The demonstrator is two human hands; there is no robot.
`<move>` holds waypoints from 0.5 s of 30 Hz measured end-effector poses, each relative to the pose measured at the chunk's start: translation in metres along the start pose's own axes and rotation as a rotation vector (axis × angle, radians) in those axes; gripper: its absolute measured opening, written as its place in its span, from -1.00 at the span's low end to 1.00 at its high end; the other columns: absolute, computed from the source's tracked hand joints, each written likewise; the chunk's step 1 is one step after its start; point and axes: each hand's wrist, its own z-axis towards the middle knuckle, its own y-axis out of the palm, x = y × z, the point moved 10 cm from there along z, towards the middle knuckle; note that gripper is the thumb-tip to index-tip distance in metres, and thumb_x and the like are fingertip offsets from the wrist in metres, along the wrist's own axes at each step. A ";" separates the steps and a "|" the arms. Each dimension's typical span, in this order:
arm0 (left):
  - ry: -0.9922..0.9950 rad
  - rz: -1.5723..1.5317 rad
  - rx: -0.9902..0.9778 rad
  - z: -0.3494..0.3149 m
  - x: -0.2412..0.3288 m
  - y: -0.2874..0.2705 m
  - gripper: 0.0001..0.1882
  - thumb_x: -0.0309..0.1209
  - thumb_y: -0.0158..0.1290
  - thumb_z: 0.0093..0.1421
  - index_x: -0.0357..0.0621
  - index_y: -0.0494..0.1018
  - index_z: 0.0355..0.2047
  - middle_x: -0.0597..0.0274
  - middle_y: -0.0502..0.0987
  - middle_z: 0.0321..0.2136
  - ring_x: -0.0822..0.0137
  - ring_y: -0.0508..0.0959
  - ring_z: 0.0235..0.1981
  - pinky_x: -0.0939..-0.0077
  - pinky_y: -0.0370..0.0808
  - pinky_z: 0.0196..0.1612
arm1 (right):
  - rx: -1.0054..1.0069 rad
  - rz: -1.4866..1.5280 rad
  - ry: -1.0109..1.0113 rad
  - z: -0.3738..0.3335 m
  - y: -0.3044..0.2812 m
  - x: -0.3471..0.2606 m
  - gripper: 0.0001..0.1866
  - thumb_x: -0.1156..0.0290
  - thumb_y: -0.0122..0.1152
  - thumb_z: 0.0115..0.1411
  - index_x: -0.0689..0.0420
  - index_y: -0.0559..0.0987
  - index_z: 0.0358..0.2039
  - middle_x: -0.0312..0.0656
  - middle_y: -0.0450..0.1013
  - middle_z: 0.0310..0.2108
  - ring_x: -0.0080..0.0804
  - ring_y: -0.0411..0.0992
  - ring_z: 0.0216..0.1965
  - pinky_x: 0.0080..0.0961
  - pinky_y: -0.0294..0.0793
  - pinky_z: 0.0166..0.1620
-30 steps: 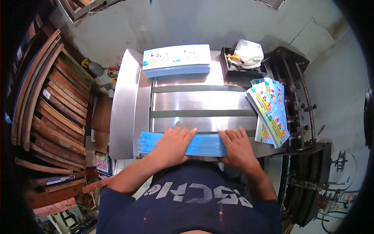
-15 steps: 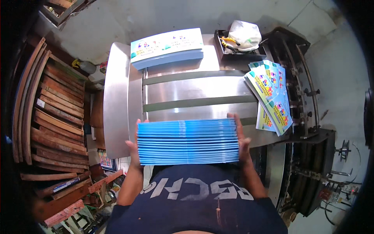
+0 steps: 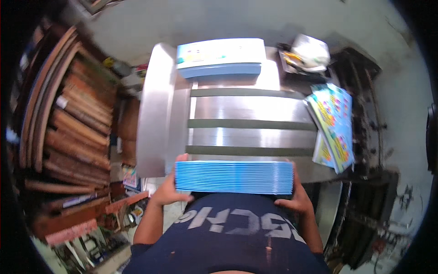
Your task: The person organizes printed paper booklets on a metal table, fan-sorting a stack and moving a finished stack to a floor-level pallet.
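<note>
Between my two hands is a stack of blue booklets (image 3: 233,177), its evenly lined-up edges facing me. My left hand (image 3: 168,192) presses on the left end of the stack, fingers behind it and thumb pointing inward along the near side. At the right end, my right hand (image 3: 299,194) grips in the same way, thumb also turned inward. The stack is over the near edge of a metal table (image 3: 255,105), close to my dark shirt.
At the table's far side lies a pile of booklets (image 3: 221,52) with light covers. A black box (image 3: 292,73) holding a white bag (image 3: 311,52) stands at the back right. Fanned booklets (image 3: 335,123) lie at the right. Wooden boards (image 3: 86,109) are racked on the left.
The stack has come lower, toward me, and looks more compact, with its edges tighter together. My thumbs have turned inward along its near side. The whole view has shifted and is blurred.
</note>
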 end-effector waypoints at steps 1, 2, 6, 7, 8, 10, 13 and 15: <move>-0.006 0.020 0.043 0.000 -0.004 0.003 0.39 -0.19 0.47 -0.14 -0.11 -0.36 0.43 0.05 -0.24 0.45 0.17 -0.17 0.45 0.24 -0.13 0.41 | 0.131 0.091 0.056 -0.008 -0.005 0.010 0.21 0.31 0.50 -0.08 0.14 -0.14 0.43 0.07 -0.16 0.44 -0.12 -0.10 0.43 -0.17 -0.13 0.41; -0.008 0.048 0.155 0.001 -0.012 0.002 0.31 -0.32 0.43 -0.11 -0.13 -0.31 0.43 0.06 -0.20 0.45 0.18 -0.16 0.45 0.24 -0.14 0.41 | 0.256 0.184 0.124 -0.013 -0.007 0.022 0.13 0.38 0.44 -0.01 0.13 -0.12 0.43 0.07 -0.14 0.44 -0.13 -0.07 0.43 -0.16 -0.07 0.40; 0.116 -0.174 0.417 0.001 0.002 0.001 0.15 -0.55 0.33 0.00 -0.13 -0.23 0.43 0.06 -0.14 0.44 0.19 -0.12 0.44 0.26 -0.12 0.41 | 0.366 -0.107 -0.006 0.001 -0.002 0.016 0.00 0.50 0.32 0.09 0.10 -0.09 0.43 0.05 -0.13 0.44 -0.14 0.01 0.40 -0.17 0.03 0.38; 0.114 -0.168 0.413 -0.001 0.001 -0.001 0.15 -0.55 0.33 0.00 -0.13 -0.23 0.43 0.06 -0.14 0.44 0.19 -0.12 0.44 0.26 -0.12 0.41 | 0.337 -0.001 0.034 0.006 -0.002 0.024 -0.01 0.52 0.31 0.10 0.11 -0.08 0.43 0.06 -0.12 0.43 -0.13 0.00 0.40 -0.17 0.02 0.38; 0.126 -0.016 0.403 -0.002 0.004 -0.004 0.16 -0.54 0.34 -0.01 -0.11 -0.23 0.43 0.06 -0.14 0.44 0.20 -0.12 0.44 0.26 -0.12 0.41 | 0.312 0.107 0.072 0.011 -0.001 0.034 -0.02 0.54 0.29 0.10 0.13 -0.08 0.43 0.08 -0.10 0.43 -0.11 0.00 0.40 -0.18 0.00 0.38; 0.136 -0.016 0.421 0.002 -0.003 0.002 0.14 -0.54 0.37 -0.05 -0.09 -0.15 0.42 0.05 -0.02 0.40 0.19 -0.02 0.42 0.24 -0.04 0.40 | 0.301 -0.074 -0.027 0.013 -0.011 0.032 -0.01 0.53 0.33 0.06 0.20 -0.06 0.41 0.11 0.01 0.36 -0.06 0.06 0.36 -0.19 0.01 0.37; 0.129 -0.145 0.603 -0.001 -0.019 -0.009 0.00 -0.55 0.44 -0.17 -0.11 0.14 0.27 0.18 0.35 0.13 0.24 0.41 0.12 0.31 0.36 0.21 | 0.322 -0.377 -0.109 0.036 -0.019 0.010 0.09 0.42 0.46 -0.05 0.26 -0.03 0.39 0.16 0.10 0.28 0.04 0.12 0.30 -0.19 0.06 0.35; 0.029 -0.215 0.585 0.011 -0.021 -0.009 -0.06 -0.54 0.45 -0.19 -0.12 0.21 0.21 0.20 0.40 0.06 0.27 0.45 0.06 0.33 0.41 0.15 | 0.245 -0.521 -0.209 0.058 -0.018 -0.005 0.05 0.36 0.51 -0.08 0.26 0.07 0.34 0.13 0.10 0.27 0.03 0.15 0.27 -0.18 0.13 0.31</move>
